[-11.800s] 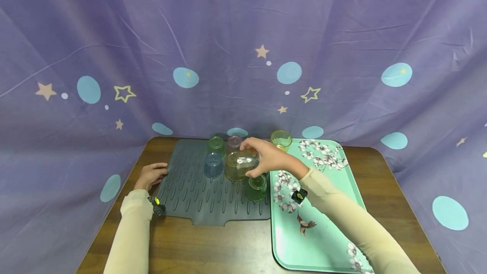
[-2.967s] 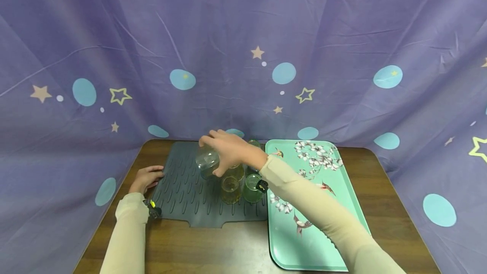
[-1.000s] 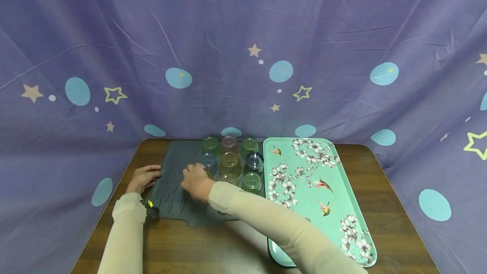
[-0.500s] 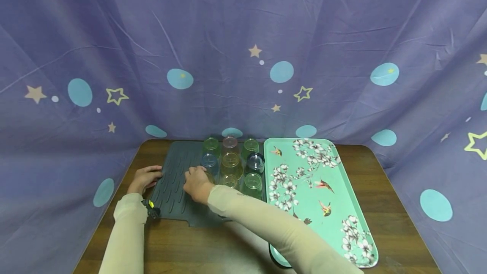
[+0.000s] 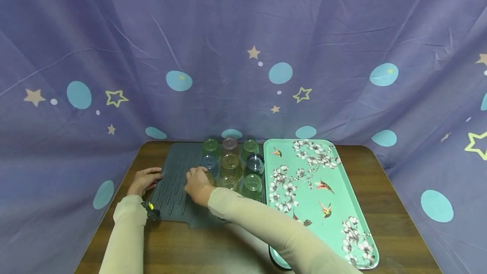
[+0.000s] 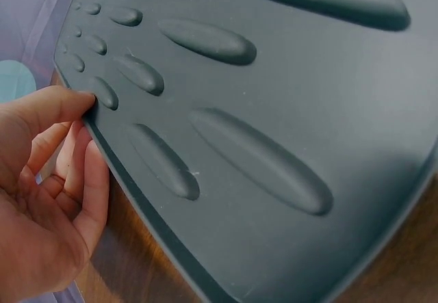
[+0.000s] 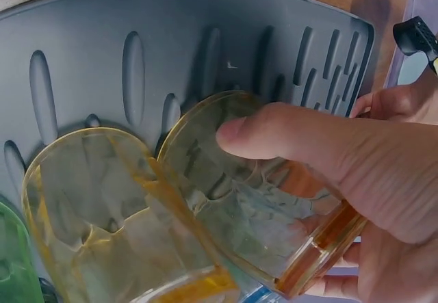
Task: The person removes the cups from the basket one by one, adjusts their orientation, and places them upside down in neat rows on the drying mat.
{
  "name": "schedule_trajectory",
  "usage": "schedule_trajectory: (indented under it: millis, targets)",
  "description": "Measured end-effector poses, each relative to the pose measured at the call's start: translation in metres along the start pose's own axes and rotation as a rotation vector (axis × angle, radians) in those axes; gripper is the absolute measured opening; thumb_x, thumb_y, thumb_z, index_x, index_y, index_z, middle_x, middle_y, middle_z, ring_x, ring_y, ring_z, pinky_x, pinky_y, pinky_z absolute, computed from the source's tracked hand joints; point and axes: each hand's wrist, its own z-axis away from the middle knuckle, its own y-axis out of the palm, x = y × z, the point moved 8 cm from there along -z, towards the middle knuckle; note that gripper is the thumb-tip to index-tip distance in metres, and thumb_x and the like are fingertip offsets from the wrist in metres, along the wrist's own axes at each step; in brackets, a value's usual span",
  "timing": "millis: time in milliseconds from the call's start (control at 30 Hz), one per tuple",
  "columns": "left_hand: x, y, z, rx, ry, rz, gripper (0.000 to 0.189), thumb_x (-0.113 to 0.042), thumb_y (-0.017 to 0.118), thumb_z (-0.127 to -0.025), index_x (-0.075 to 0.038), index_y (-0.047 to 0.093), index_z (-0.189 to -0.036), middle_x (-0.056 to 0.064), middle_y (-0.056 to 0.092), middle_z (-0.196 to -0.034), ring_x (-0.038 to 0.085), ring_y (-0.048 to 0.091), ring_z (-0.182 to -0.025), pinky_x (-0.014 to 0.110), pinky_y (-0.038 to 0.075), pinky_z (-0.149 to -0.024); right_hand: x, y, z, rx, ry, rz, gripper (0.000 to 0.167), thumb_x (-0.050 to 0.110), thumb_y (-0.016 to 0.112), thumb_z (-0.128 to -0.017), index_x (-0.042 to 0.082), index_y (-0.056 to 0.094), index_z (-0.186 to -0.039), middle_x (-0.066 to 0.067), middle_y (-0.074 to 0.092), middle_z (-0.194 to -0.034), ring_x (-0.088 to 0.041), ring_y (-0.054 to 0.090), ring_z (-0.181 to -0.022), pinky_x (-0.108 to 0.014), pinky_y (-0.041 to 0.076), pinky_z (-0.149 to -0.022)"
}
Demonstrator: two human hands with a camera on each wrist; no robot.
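Observation:
My right hand (image 5: pixel 198 186) grips an upside-down yellow-tinted glass (image 7: pixel 212 180) on the front part of the grey drying mat (image 5: pixel 173 193). In the right wrist view the thumb lies along its side and the other fingers are mostly hidden behind it. Close beside it stands another yellow glass (image 7: pixel 102 211), also upside down. Behind and to the right are more upturned glasses: a blue glass (image 5: pixel 209 163), a yellow one, a dark blue glass (image 5: pixel 254 164) and a green glass (image 5: pixel 253 184). My left hand (image 6: pixel 51 173) holds the mat's left edge, thumb on the rim, fingers curled below.
A mint tray (image 5: pixel 304 227) with flowers and birds lies right of the mat. Green and pink glasses (image 5: pixel 230 145) stand in the mat's back row. The wooden table (image 5: pixel 190 248) shows along the front, and a purple curtain (image 5: pixel 228 54) hangs behind.
Earlier a yellow glass stood on the tray; it has left there. Three seconds ago my right hand carried a tilted glass above the mat; now hand and glass are down at the front row.

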Motion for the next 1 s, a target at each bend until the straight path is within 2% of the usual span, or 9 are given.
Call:
schedule_trajectory:
  millis: [200, 467, 667, 767, 900, 1000]
  targets:
    - [-0.001, 0.001, -0.001, 0.001, -0.001, 0.004, 0.051, -0.014, 0.068, -0.095, 0.001, 0.055, -0.141, -0.013, 0.062, -0.087, 0.003, 0.06, -0.08, 0.02, 0.056, -0.069, -0.002, 0.001, 0.002, -0.023, -0.001, 0.007, 0.034, 0.048, 0.048, -0.104, 0.051, 0.054, -0.137, 0.009, 0.051, -0.14, -0.014, 0.047, -0.123, -0.034, 0.046, -0.096]
    - [0.001, -0.001, -0.001, -0.005, -0.003, 0.012, 0.051, -0.015, 0.069, -0.094, 0.0, 0.056, -0.141, -0.015, 0.063, -0.086, 0.003, 0.06, -0.079, 0.02, 0.055, -0.069, -0.005, 0.001, 0.006, -0.033, -0.019, -0.005, 0.043, 0.049, 0.049, -0.103, 0.051, 0.044, -0.146, 0.01, 0.048, -0.144, -0.013, 0.044, -0.122, -0.034, 0.045, -0.095]
    - [0.003, 0.003, -0.003, 0.007, -0.004, 0.029, 0.047, -0.014, 0.07, -0.094, -0.001, 0.06, -0.138, -0.016, 0.063, -0.084, 0.004, 0.06, -0.079, 0.02, 0.055, -0.069, -0.012, 0.0, 0.013, -0.061, -0.041, -0.042, 0.047, 0.051, 0.052, -0.101, 0.048, 0.043, -0.147, 0.009, 0.049, -0.141, -0.013, 0.045, -0.121, -0.032, 0.045, -0.095]
    - [0.001, 0.004, -0.004, 0.005, -0.009, 0.026, 0.045, -0.014, 0.069, -0.094, -0.002, 0.061, -0.136, -0.017, 0.063, -0.083, 0.004, 0.06, -0.079, 0.02, 0.054, -0.069, -0.018, -0.003, 0.017, -0.068, -0.051, -0.074, 0.057, 0.052, 0.061, -0.096, 0.047, 0.042, -0.149, 0.009, 0.047, -0.142, -0.013, 0.044, -0.123, -0.03, 0.045, -0.097]
    - [-0.002, 0.003, -0.002, 0.0, -0.017, 0.031, 0.044, -0.012, 0.07, -0.092, 0.0, 0.062, -0.134, -0.017, 0.062, -0.081, 0.006, 0.059, -0.078, 0.023, 0.054, -0.068, -0.029, -0.007, 0.022, -0.039, -0.071, -0.128, 0.082, 0.059, 0.075, -0.083, 0.047, 0.034, -0.153, 0.01, 0.042, -0.146, -0.011, 0.04, -0.127, -0.028, 0.042, -0.103]
    - [-0.004, 0.0, -0.001, -0.007, -0.045, 0.036, 0.041, -0.009, 0.07, -0.091, 0.001, 0.063, -0.13, -0.015, 0.062, -0.081, 0.009, 0.059, -0.08, 0.026, 0.053, -0.07, -0.041, -0.01, 0.025, -0.019, -0.097, -0.239, 0.094, 0.064, 0.08, -0.077, 0.047, 0.03, -0.155, 0.009, 0.037, -0.152, -0.011, 0.037, -0.134, -0.03, 0.038, -0.113]
